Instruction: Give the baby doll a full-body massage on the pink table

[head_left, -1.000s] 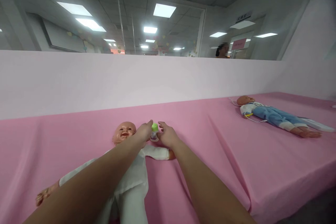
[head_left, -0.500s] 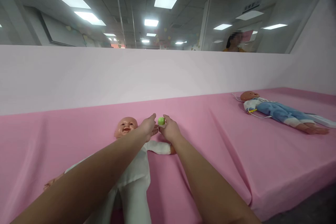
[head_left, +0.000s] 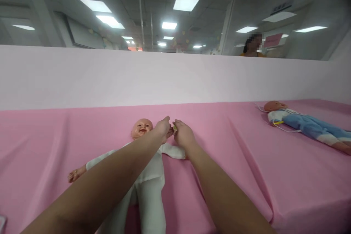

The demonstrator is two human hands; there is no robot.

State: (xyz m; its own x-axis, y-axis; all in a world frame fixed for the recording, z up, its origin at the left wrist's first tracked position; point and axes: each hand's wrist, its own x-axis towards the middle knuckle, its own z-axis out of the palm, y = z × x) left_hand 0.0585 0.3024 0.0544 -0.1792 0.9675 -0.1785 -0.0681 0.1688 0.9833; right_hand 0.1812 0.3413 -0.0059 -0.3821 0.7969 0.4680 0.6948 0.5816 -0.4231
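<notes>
My right hand [head_left: 184, 133] is curled round a small round green object [head_left: 174, 127], now mostly covered by the fingers. Its exact kind cannot be made out. Close beside it, just left, my left hand [head_left: 163, 130] has its thumb raised and its fingers pointing toward the green object; whether they touch it is unclear. Below both hands lies a baby doll [head_left: 150, 170] in white clothes, on its back with its arms spread. My left forearm crosses over the doll's chest, hiding part of it, and the right wrist is by one of the doll's hands.
A pink-covered table [head_left: 219, 175] carries the doll. At right lies a second doll [head_left: 307, 122] in blue and white clothes, with a white cord and a yellow piece beside it. A low white wall [head_left: 137, 76] with glass above stands behind. Beyond the glass is a person [head_left: 252, 47].
The view has turned left, so everything sits further right. My right fingers have closed further over the green object, which shows less than before. The hands stay close together.
</notes>
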